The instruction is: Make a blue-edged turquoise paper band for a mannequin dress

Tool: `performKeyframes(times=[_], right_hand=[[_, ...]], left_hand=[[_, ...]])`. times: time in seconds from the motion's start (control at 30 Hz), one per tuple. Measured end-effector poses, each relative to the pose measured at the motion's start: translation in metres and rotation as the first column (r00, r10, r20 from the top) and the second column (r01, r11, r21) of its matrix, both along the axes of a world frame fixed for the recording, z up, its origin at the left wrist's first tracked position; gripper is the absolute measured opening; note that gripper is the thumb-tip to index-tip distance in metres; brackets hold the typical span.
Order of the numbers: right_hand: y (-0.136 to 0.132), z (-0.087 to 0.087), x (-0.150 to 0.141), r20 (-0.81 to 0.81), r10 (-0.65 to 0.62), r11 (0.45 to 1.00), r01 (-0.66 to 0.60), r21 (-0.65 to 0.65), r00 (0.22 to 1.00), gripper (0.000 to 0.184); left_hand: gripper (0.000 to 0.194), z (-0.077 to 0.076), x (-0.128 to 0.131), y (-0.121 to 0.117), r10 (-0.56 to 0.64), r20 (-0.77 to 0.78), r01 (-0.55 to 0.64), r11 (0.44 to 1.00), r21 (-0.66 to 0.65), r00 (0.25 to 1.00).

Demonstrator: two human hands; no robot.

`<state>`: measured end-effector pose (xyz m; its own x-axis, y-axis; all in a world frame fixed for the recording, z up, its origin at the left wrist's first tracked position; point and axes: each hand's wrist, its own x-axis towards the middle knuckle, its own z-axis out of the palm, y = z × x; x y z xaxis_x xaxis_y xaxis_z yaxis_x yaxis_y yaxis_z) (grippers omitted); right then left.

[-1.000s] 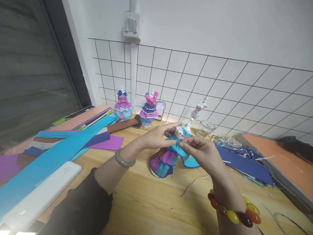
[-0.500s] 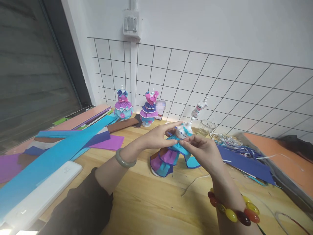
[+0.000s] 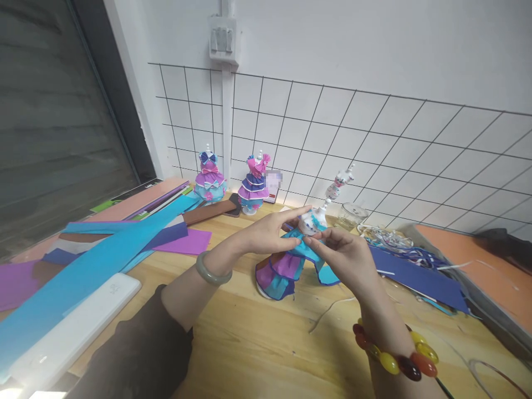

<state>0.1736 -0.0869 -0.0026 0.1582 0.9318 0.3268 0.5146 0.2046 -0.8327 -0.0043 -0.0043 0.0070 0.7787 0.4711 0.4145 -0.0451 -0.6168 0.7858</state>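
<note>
A small white dress form (image 3: 312,221) leans between my hands, its lower part covered by a tiered skirt (image 3: 286,269) of blue and purple crepe paper. My left hand (image 3: 276,230) is closed around the form from the left, the thumb pressing at the waist and the other fingers partly hidden behind it. On the other side, my right hand (image 3: 343,249) pinches the top edge of a light blue paper strip (image 3: 328,275) with dark blue trim against the waist. The strip's free end hangs below my right hand.
Two dressed forms, a left one (image 3: 210,180) and a right one (image 3: 253,188), stand by the wall grid. A bare form (image 3: 343,180) and a glass jar (image 3: 352,215) are behind. Crepe sheets (image 3: 103,257) and a white power bank (image 3: 78,327) lie left, tangled ribbons (image 3: 390,238) right.
Almost nothing differs. The hands keep the same hold at the waist, and the hanging end of the light blue strip has shifted very slightly.
</note>
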Motion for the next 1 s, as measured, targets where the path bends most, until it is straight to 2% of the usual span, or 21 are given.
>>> performKeyframes(times=[0.23, 0.37, 0.6, 0.8, 1.0], right_hand=[[0.001, -0.002, 0.001, 0.014, 0.008, 1.0, -0.008, 0.005, 1.0, 0.031], [0.003, -0.002, 0.004, 0.001, 0.059, 0.998, -0.059, 0.009, 0.998, 0.03], [0.002, 0.0, 0.01, 0.029, 0.121, 0.991, -0.119, -0.054, 0.992, 0.032], [0.001, 0.002, 0.009, 0.026, 0.134, 0.989, -0.132, -0.07, 0.991, 0.034], [0.0, 0.003, 0.012, 0.038, 0.155, 0.982, -0.15, -0.113, 0.987, 0.033]], left_hand=[[0.068, -0.002, 0.005, -0.001, 0.033, 0.048, -0.029, 0.996, -0.079, 0.998], [0.068, -0.006, 0.009, 0.0, 0.066, 0.089, -0.056, 0.993, -0.108, 0.994], [0.073, -0.003, 0.003, -0.002, 0.155, 0.033, -0.156, 0.987, 0.03, 0.987], [0.071, 0.001, 0.001, -0.006, 0.171, 0.025, -0.173, 0.977, 0.125, 0.985], [0.072, 0.0, 0.002, -0.004, 0.112, 0.034, -0.112, 0.994, 0.001, 0.993]])
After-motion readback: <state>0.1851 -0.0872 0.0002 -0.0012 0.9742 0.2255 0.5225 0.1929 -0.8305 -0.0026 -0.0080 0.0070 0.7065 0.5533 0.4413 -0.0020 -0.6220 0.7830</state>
